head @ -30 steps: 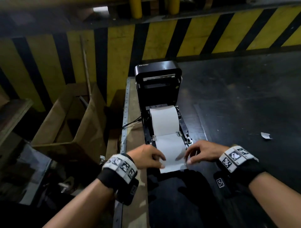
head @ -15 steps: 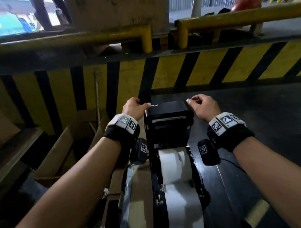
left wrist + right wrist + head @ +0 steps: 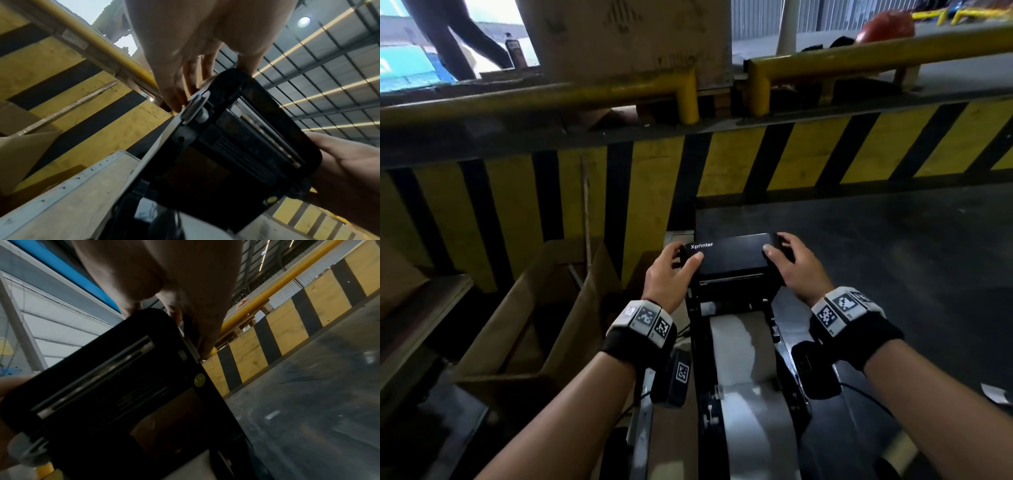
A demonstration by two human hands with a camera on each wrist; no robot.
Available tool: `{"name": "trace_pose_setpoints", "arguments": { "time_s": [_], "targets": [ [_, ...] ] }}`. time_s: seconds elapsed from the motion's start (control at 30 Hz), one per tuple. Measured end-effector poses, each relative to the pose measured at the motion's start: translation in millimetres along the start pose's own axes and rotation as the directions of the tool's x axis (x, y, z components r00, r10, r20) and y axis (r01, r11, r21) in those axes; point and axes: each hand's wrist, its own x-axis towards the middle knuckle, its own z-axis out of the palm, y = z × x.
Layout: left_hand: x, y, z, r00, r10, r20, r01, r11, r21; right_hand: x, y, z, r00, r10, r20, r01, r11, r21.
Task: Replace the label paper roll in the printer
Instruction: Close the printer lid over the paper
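Note:
The black printer lid (image 3: 732, 255), marked Xprinter, stands tilted toward me over the open printer body. My left hand (image 3: 676, 269) grips its left edge, thumb on the top face. My right hand (image 3: 789, 262) grips the right edge the same way. Below the lid the white label roll (image 3: 738, 339) sits in the bay, and its paper strip (image 3: 756, 428) runs forward over the front. The left wrist view shows the lid's underside (image 3: 236, 146) with my left hand (image 3: 205, 71) on its corner. In the right wrist view my right hand (image 3: 185, 308) clasps the lid (image 3: 115, 386).
An open cardboard box (image 3: 534, 325) stands left of the printer. A yellow and black striped barrier (image 3: 756, 161) with a yellow rail (image 3: 859, 54) closes the far side. Dark tabletop (image 3: 893, 274) stretches right, with a paper scrap (image 3: 996, 392) near its edge. Someone's legs (image 3: 448, 34) show far back.
Both hands left the paper's free end at the printer's front and moved up to the lid's sides. The lid has since tipped forward and down toward the roll.

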Motion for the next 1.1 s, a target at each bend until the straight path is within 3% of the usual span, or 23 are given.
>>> {"name": "trace_pose_setpoints", "arguments": {
  "time_s": [0.1, 0.27, 0.37, 0.57, 0.8, 0.93, 1.1],
  "targets": [
    [-33.7, -6.1, -2.6, 0.997, 0.072, 0.040, -0.072, 0.997, 0.020, -35.8, 7.2, -10.0, 0.999, -0.037, 0.022, 0.037, 0.998, 0.042],
    [-77.7, -30.8, -5.0, 0.983, 0.071, 0.170, -0.076, 0.997, 0.018, -90.1, 25.6, -22.7, 0.991, -0.067, 0.115, 0.056, 0.994, 0.097],
    [-105.7, -42.2, -3.1, 0.965, 0.084, 0.247, -0.073, 0.996, -0.057, -118.4, 39.4, -27.9, 0.983, -0.073, 0.169, 0.072, 0.997, 0.012],
    [-147.8, -67.9, 4.3, 0.963, 0.088, 0.256, -0.113, 0.990, 0.086, -157.8, 75.0, -22.5, 0.982, -0.059, 0.182, 0.082, 0.989, -0.121],
    [-156.7, -60.4, 12.3, 0.950, 0.045, 0.308, -0.054, 0.998, 0.020, -162.4, 83.7, -20.1, 0.976, 0.008, 0.216, 0.022, 0.990, -0.136],
    [-144.7, -59.2, 19.1, 0.944, 0.006, 0.330, 0.013, 0.998, -0.055, -148.8, 74.5, -20.3, 0.933, 0.054, 0.355, -0.017, 0.994, -0.106],
    [-145.6, -71.2, 24.6, 0.928, -0.016, 0.372, 0.036, 0.998, -0.045, -151.1, 72.7, -15.9, 0.893, 0.015, 0.451, 0.002, 0.999, -0.038]
  ]
}}
